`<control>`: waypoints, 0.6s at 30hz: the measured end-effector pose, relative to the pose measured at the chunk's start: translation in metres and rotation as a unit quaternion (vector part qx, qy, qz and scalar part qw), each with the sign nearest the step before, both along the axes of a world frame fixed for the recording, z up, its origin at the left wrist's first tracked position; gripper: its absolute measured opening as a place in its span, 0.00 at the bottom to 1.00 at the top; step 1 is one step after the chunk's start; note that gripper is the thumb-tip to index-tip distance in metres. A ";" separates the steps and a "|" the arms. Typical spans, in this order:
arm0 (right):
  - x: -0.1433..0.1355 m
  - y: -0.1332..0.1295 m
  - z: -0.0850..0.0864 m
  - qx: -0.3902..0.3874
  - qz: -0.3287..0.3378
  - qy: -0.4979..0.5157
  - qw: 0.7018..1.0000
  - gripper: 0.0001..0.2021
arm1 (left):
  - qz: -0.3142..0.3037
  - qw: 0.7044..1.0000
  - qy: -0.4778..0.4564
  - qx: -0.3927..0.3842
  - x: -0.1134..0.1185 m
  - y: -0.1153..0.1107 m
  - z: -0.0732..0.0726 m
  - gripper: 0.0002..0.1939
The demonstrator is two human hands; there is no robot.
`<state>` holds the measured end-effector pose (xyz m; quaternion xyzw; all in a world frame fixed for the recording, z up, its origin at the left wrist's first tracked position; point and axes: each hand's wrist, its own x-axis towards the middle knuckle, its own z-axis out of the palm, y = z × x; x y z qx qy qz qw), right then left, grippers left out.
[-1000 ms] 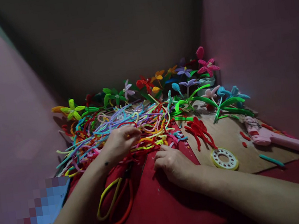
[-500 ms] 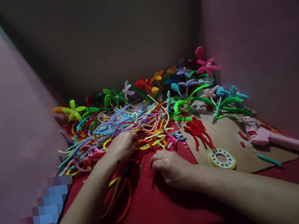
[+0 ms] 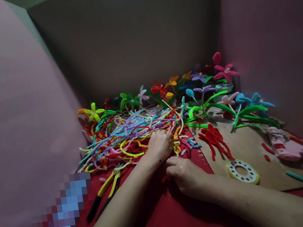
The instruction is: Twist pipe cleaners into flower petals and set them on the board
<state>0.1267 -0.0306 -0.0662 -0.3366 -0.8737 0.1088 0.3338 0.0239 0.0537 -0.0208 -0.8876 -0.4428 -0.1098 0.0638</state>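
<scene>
My left hand (image 3: 160,145) is at the right front of a tangled heap of coloured pipe cleaners (image 3: 130,125). Its fingers are curled closed among the stems, and what they grip is hidden. Just below and to the right, my right hand (image 3: 186,174) is closed in a pinch low over the red cloth (image 3: 159,210). A small bright red fuzzy end, apparently a red pipe cleaner (image 3: 164,179), shows at its fingertips. Yellow-and-black handled pliers (image 3: 106,189) lie left of my left forearm, partly covered by it.
Several pipe-cleaner flowers (image 3: 159,88) stand along the back. On a brown board (image 3: 246,145) at right are red pipe-cleaner pieces (image 3: 214,140), a white ring-shaped spool (image 3: 242,171), a pink tool (image 3: 289,150) and a teal stick (image 3: 301,179). Pale walls rise on both sides.
The view has swung left, so the scene sits further right. My left hand has moved right along the heap towards my right hand. The pliers now show clearly beside my left forearm.
</scene>
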 end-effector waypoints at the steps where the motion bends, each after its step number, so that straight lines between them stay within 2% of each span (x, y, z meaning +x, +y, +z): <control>1: 0.000 0.000 -0.001 0.001 0.003 0.005 1.000 0.09 | 0.006 1.000 -0.001 0.004 0.001 -0.001 -0.001 0.08; 6: 0.000 0.000 -0.004 -0.005 0.017 0.020 1.000 0.09 | 0.020 0.999 -0.023 0.034 -0.002 -0.006 -0.003 0.12; 12: -0.001 0.000 -0.002 -0.025 0.015 0.023 0.999 0.10 | 0.072 0.996 -0.010 0.045 -0.009 -0.007 0.002 0.09; 18: 0.000 0.000 -0.002 -0.020 0.007 0.028 0.999 0.11 | 0.085 0.996 0.002 0.040 -0.018 -0.002 -0.001 0.08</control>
